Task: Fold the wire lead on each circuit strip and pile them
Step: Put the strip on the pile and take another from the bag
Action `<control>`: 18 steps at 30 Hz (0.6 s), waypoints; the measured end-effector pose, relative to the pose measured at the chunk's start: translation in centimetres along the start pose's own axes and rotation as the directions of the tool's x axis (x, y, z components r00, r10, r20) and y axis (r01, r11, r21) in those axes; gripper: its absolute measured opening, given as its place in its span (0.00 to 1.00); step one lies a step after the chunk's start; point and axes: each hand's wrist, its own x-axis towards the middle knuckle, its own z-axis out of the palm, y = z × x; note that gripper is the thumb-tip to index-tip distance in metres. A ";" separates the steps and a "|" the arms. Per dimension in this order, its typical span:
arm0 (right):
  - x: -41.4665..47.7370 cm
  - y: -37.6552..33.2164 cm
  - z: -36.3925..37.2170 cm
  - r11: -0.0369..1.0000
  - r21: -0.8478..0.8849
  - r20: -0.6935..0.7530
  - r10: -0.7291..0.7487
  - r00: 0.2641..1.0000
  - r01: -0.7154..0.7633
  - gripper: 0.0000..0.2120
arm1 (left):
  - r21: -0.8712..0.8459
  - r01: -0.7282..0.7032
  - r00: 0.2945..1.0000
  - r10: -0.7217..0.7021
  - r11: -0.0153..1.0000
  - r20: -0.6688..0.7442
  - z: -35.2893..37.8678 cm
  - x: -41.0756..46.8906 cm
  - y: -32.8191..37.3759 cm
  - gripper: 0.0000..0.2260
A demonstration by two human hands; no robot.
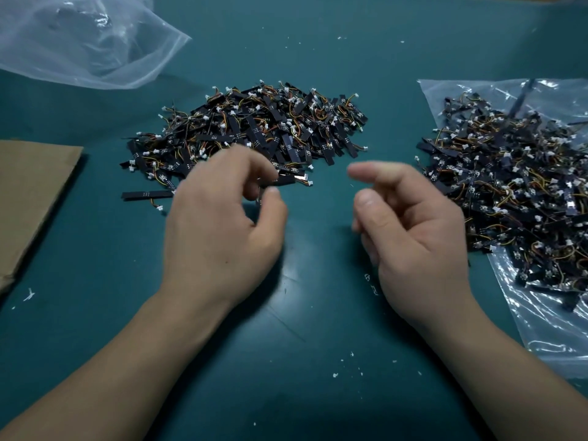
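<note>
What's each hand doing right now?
Left hand: curled by a circuit strip, blurred; grip cannot be told.
Right hand: open, holding nothing.

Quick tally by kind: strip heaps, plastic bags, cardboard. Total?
Strip heaps: 2 (middle heap, right heap)
Plastic bags: 2 (top-left bag, bag under right heap)
Cardboard sheet: 1
Total: 5

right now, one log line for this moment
left hand: at near edge of centre pile, grip blurred | right hand: relaxed, empty, between piles | right pile: on plastic bag
</note>
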 end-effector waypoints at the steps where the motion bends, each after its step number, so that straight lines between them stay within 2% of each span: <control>1: -0.1 0.0 0.1 0.999 -0.042 0.024 0.010 1.000 -0.009 0.08 | 0.104 -0.004 0.998 -0.002 0.995 0.057 0.1 -0.1 0.0 0.06; 3: -0.2 -0.2 0.2 0.994 -0.109 0.075 0.032 0.997 -0.024 0.07 | 0.235 0.016 0.995 -0.039 0.972 0.094 0.1 -0.1 0.1 0.08; 5: -0.3 -0.3 0.3 0.988 -0.153 0.105 0.044 0.993 -0.028 0.06 | 0.331 0.053 0.995 -0.079 0.942 0.066 -0.3 0.0 -0.1 0.10; 9: -0.3 -0.5 0.3 0.987 -0.156 0.106 0.058 0.993 -0.041 0.07 | 0.508 0.093 0.981 -0.165 0.856 0.099 -0.5 0.4 -0.5 0.14; 12: -0.3 -0.4 0.3 0.986 -0.155 0.109 0.073 0.991 -0.056 0.06 | 0.515 0.067 0.980 -0.154 0.855 0.128 -0.3 0.3 -0.5 0.13; 18: -0.3 -0.3 0.4 0.985 -0.155 0.064 0.093 0.994 -0.082 0.06 | 0.365 0.063 0.990 -0.104 0.929 0.094 0.0 -0.2 -0.2 0.10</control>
